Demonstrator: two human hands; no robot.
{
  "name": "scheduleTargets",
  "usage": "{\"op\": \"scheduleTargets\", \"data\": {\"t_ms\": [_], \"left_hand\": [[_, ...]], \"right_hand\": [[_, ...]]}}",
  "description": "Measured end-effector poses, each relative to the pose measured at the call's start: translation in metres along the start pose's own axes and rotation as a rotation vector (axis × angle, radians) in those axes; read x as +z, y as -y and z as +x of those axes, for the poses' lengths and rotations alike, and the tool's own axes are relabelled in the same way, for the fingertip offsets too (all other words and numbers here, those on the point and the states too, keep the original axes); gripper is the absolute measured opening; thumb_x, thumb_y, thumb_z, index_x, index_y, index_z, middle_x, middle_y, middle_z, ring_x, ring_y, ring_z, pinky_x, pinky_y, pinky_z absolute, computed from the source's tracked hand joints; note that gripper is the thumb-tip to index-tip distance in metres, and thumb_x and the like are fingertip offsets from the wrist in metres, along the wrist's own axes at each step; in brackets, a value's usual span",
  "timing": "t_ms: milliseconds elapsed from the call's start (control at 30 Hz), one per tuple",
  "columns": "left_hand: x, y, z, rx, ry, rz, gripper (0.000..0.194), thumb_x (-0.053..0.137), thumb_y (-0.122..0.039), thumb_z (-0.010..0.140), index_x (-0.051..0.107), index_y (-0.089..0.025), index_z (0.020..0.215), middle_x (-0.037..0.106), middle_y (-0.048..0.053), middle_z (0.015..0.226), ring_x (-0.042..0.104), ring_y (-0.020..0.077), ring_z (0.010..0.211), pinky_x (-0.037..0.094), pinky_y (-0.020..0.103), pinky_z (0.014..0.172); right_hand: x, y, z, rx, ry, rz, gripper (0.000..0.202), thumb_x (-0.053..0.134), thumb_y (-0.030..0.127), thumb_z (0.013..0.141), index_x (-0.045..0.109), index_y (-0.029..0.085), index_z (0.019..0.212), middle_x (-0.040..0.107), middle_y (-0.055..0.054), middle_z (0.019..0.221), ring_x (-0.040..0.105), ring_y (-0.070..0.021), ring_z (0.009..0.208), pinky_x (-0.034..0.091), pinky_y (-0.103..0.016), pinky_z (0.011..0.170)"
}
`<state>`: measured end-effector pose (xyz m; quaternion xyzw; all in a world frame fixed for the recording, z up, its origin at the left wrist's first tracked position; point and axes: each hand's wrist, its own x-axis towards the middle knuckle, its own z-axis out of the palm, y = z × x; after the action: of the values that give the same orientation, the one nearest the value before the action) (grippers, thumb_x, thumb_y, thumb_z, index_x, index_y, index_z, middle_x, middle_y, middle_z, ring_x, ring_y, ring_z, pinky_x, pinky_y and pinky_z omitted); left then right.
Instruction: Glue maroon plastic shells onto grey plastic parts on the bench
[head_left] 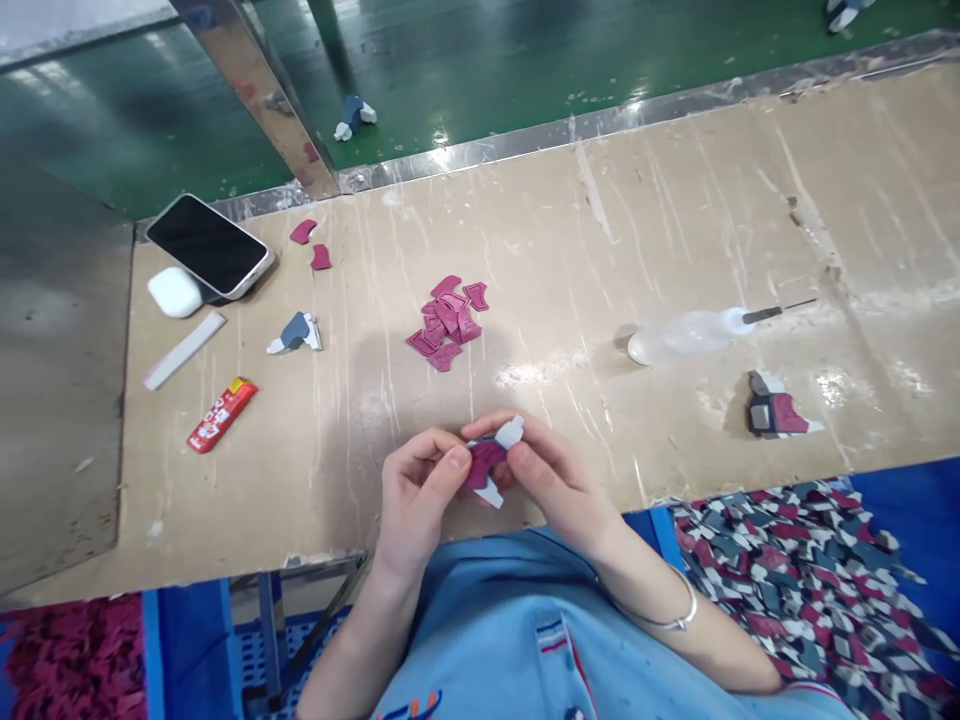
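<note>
Close to the table's front edge, my left hand (424, 490) and my right hand (551, 480) pinch one small piece (486, 468) between them. Its middle is maroon, its two ends are white, and a little dark grey-blue shows along the upper edge. My left thumb presses the maroon face; my right thumb and fingers grip near the upper white end. The fingertips behind it are partly hidden. Beyond my hands lies a loose pile of maroon curved pieces (448, 318). A grey-blue and white piece (296, 332) rests to the left, without maroon on its visible face.
A squeeze bottle with a thin needle tip (686, 335) lies at right, near a maroon, grey and white piece (776, 408). At left are a phone (208, 245), a white case (175, 292) and a red packet (223, 415). Bins of maroon parts (79, 660) and mixed-colour pieces (810, 590) stand below.
</note>
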<state>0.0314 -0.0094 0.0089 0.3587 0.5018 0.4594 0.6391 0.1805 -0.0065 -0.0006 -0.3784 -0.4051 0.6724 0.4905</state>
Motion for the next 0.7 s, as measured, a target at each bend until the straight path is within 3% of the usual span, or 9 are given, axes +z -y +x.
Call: {"op": "scheduleTargets", "data": {"t_ms": [133,267,367,433,567,633,700], "left_hand": [[-0.008,-0.023,0.007,-0.018,0.157,0.245,0.05,0.083,-0.067,0.089,0.079,-0.02,0.072,0.072,0.004,0.057,0.067,0.0185,0.05,0.055,0.026,0.048],[-0.03,-0.066,0.042,0.16,0.208,0.604,0.041,0.076,-0.06,0.096,0.087,-0.021,0.091,0.078,0.006,0.069,0.07,0.0184,0.056,0.056,0.025,0.053],[-0.042,-0.1,0.099,0.297,0.205,0.913,0.037,0.075,-0.055,0.095,0.086,-0.021,0.085,0.078,0.006,0.068,0.069,0.0193,0.058,0.053,0.025,0.055],[-0.038,-0.118,0.149,0.36,0.16,1.152,0.032,0.075,-0.048,0.095,0.084,-0.02,0.084,0.08,0.007,0.076,0.071,0.0208,0.064,0.054,0.027,0.061],[-0.009,-0.136,0.247,0.437,0.019,1.422,0.028,0.064,-0.034,0.102,0.081,-0.014,0.113,0.083,0.012,0.118,0.076,0.0278,0.108,0.058,0.037,0.102],[0.003,-0.141,0.284,0.45,-0.008,1.469,0.046,0.063,-0.032,0.102,0.07,-0.004,0.138,0.069,0.02,0.151,0.061,0.0361,0.141,0.042,0.052,0.127],[0.005,-0.148,0.31,0.418,-0.067,1.515,0.069,0.061,-0.033,0.103,0.047,0.008,0.156,0.038,0.029,0.177,0.03,0.0473,0.164,0.013,0.071,0.135]], "right_hand": [[-0.005,-0.003,0.004,-0.038,-0.097,0.012,0.037,0.08,0.06,0.097,0.075,0.024,0.094,0.069,0.003,0.073,0.061,-0.0111,0.058,0.053,-0.022,0.053],[-0.018,-0.001,0.007,0.078,-0.171,0.128,0.044,0.086,0.065,0.088,0.076,0.023,0.089,0.059,0.005,0.066,0.047,-0.0092,0.053,0.041,-0.021,0.048],[-0.029,0.006,0.007,0.292,-0.126,0.418,0.044,0.092,0.062,0.082,0.075,0.023,0.091,0.057,0.003,0.071,0.045,-0.0098,0.057,0.038,-0.019,0.048],[-0.036,0.013,0.003,0.398,-0.116,0.609,0.041,0.096,0.055,0.079,0.074,0.024,0.095,0.061,0.001,0.08,0.051,-0.0103,0.064,0.041,-0.018,0.05],[-0.051,0.021,-0.019,0.429,-0.107,0.683,0.043,0.099,0.046,0.08,0.075,0.027,0.111,0.065,0.001,0.088,0.053,-0.0078,0.061,0.037,-0.014,0.044],[-0.057,0.024,-0.032,0.371,-0.19,0.549,0.059,0.1,0.048,0.079,0.073,0.029,0.129,0.066,0.002,0.081,0.056,-0.0094,0.059,0.037,-0.015,0.041],[-0.065,0.028,-0.044,0.289,-0.385,0.376,0.078,0.103,0.049,0.074,0.069,0.029,0.141,0.067,0.003,0.075,0.063,-0.0124,0.06,0.045,-0.017,0.044]]}}
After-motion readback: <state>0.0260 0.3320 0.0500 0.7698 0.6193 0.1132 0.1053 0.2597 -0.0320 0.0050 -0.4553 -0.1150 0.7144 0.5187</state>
